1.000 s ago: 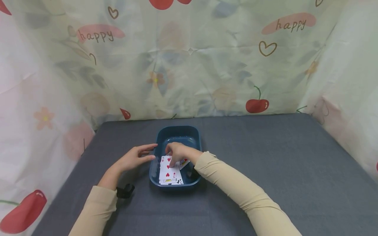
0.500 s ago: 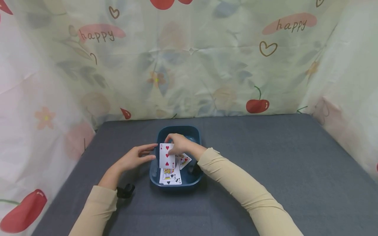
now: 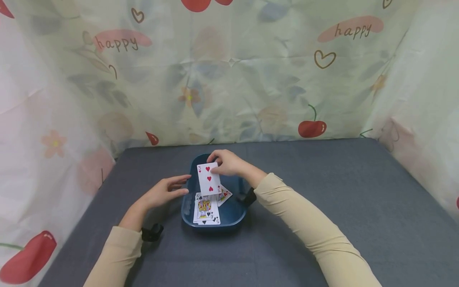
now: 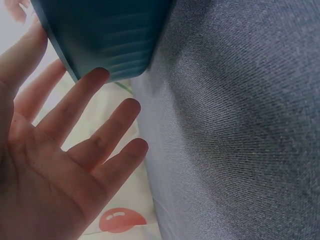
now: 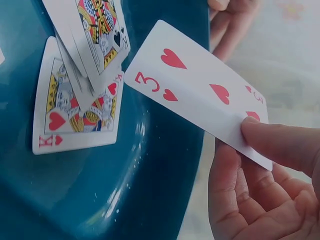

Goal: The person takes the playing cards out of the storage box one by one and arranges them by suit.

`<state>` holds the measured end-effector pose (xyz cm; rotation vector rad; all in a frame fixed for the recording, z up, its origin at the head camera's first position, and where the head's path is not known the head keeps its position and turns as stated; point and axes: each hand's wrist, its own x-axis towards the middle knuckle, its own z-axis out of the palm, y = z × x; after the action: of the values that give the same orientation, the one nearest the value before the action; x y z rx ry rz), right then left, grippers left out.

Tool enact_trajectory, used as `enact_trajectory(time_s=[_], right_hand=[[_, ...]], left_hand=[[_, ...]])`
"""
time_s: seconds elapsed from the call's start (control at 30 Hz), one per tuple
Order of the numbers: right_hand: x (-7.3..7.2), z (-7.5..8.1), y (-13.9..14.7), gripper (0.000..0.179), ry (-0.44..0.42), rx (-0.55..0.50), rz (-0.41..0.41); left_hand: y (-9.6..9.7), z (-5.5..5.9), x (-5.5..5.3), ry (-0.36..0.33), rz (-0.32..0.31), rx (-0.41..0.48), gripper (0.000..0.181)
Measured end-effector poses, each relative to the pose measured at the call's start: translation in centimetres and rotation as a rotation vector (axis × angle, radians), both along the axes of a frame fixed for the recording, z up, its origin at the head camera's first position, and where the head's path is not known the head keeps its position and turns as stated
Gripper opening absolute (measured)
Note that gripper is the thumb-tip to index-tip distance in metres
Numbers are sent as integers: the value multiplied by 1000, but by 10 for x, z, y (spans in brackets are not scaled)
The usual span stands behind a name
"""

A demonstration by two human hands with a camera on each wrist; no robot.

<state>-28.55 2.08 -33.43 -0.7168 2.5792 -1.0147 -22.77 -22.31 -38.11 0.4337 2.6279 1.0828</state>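
Right hand point(image 3: 227, 162): thumb flat on the face, fingers curled beneath, pinching a three of hearts point(image 5: 205, 92) by one end. Card stiff, smooth, white, corners rounded, held tilted above the far half of a tray point(image 3: 215, 226), face showing.

Left hand point(image 3: 163, 193): grasping nothing, fingers spread and extended, tips at the tray's left side; whether they touch the wall I cannot tell. The wrist view shows bare palm and creased finger joints.

Tray: deep blue-teal, plastic-looking, a rounded rectangle with a smooth rim. Wall faintly ribbed in the left wrist view; inner surface glossy, with a curved highlight and pale specks.

Inside, near half: a loose pile of cards, face up, edges out of line. King of spades point(image 3: 204, 207) on top, its figure in a fine frame; king of hearts point(image 5: 75, 117) askew at the side, partly covered by others.

Tray stands on a worktop point(image 3: 322, 199) spread with grey cloth, its weave plain at close range. Behind, a creased pale curtain point(image 3: 251, 87), printed with cherries, leaves and "happy". Sleeves point(image 3: 308, 231) beige, wrinkled, snug-fitting.
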Motion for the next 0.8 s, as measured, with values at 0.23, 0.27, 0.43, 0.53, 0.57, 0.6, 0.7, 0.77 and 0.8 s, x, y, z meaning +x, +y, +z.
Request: enact_trajectory(time_s=[0.23,0.27,0.43,0.53,0.57,0.6,0.7,0.77,0.8], right_hand=[[1,2,17,28,-9,-55,-7],[1,3,19,28,-16,-69,-9],[1,7,36,28,-50,-142,-15],[-1,9,49,29,-84,-199,-33],[-1,10,53,29,-99,-222,-44],[-2,11,59,30,-110,-242,-56],[-5,11,75,32,-136,-291,-101],[-7,11,86,34,-149,-311,-135],[-7,10,91,35,-155,-319,-147]], left_hand=[[0,0,1,0,11,1,57],[0,0,1,1,11,1,57],[1,2,1,16,2,-2,57],[0,2,1,26,-8,-2,57],[0,2,1,26,-7,1,57],[0,2,1,25,-1,2,56],[1,0,1,29,3,1,56],[1,-1,1,27,8,3,57],[1,-1,1,27,9,4,58]])
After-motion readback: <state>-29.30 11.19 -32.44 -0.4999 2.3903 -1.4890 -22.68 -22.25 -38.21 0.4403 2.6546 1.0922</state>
